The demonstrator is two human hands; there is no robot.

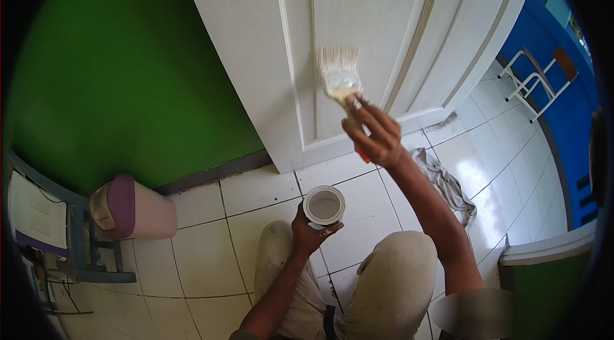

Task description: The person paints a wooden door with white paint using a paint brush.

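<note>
1. At the far left of my feed, a pink plastic bin (150,215) with a smooth purple lid stands on the glossy tile floor (204,205); I judge it too far off to interfere.
2. The left hand (310,232) is wrapped around the can (324,189), a round, open-topped container with a pale rim, held ahead of the gap between the 2 knees (398,253). If a knee bumps it or the grip tips, I'd expect a spill onto the tiles. I can't make out how full it is.
3. The brush (342,74), broad and flat with whitened, splayed bristles, is raised before the white panelled door (364,1); I can't tell whether the tips touch. Overloaded bristles could leave drips in the raised mouldings, and hard pressure might swing the door.
4. The right hand (377,135) grasps the brush by its pale handle. With the bristles pointing away and upward, wet paint could creep back and make that grip slick.
5. A crumpled, soft grey rag (441,180) lies on the floor near the door's lower edge; a foot could catch in its folds.
</note>
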